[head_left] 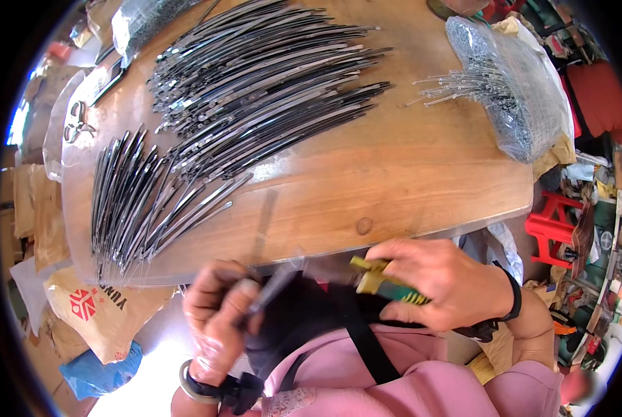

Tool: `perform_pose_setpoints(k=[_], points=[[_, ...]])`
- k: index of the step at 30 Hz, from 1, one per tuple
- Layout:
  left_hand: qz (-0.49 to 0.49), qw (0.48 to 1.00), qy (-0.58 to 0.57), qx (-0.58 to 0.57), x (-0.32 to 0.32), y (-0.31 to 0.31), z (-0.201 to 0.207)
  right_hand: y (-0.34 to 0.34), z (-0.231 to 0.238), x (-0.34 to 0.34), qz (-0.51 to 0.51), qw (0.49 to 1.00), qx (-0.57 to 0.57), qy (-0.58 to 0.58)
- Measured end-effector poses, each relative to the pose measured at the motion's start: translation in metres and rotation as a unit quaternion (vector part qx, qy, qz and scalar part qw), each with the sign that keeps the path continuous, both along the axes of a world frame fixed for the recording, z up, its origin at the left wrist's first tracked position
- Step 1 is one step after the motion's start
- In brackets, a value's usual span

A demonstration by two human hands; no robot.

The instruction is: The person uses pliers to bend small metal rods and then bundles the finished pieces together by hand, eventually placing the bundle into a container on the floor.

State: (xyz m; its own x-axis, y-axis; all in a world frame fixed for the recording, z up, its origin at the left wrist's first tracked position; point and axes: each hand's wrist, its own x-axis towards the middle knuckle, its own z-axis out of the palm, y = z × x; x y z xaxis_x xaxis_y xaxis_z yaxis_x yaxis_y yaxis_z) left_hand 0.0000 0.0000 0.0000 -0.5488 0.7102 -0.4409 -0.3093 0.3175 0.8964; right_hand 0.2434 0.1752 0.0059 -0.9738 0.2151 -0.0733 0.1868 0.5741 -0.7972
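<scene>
Near the table's front edge, my left hand (222, 306) is closed around a thin grey strip (276, 285) that sticks up to the right and is smeared by motion. To its right, my right hand (432, 281) is wrapped around a hand tool with yellow-and-green grips (394, 288); its working end is too blurred to name the kind. A gap separates the hands. Beyond my left hand, loose black and silver strips (126, 201) lie fanned out on the wooden table (408, 167). Behind them spreads a larger pile of similar long strips (255, 76).
Thin wire rods (464, 87) poke from a clear plastic bundle (526, 104) at the far right. Pliers (78, 122) lie on the table's left side. Left of the table are a tan bag (102, 313) and a blue bag (102, 372). A red stool (554, 226) stands at right.
</scene>
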Motion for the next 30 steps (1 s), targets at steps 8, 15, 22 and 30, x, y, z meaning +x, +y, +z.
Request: perform_pose_setpoints(k=[8, 15, 22, 30], points=[[-0.083, 0.785, 0.613, 0.021, -0.059, 0.021, -0.005, -0.002, 0.023, -0.009, -0.258, 0.942, -0.197, 0.09], [-0.187, 0.893, 0.396, 0.104, 0.002, 0.011, 0.003, 0.016, 0.023, -0.04, -0.409, 0.809, -0.352, 0.231], [-0.222, 0.935, -0.236, 0.141, 0.089, 0.05, -0.001, 0.039, 0.022, -0.066, -0.381, 0.778, -0.383, 0.32], [-0.253, 0.909, -0.272, 0.19, 0.121, 0.072, 0.003, 0.032, 0.014, -0.074, -0.419, 0.833, -0.248, 0.264]])
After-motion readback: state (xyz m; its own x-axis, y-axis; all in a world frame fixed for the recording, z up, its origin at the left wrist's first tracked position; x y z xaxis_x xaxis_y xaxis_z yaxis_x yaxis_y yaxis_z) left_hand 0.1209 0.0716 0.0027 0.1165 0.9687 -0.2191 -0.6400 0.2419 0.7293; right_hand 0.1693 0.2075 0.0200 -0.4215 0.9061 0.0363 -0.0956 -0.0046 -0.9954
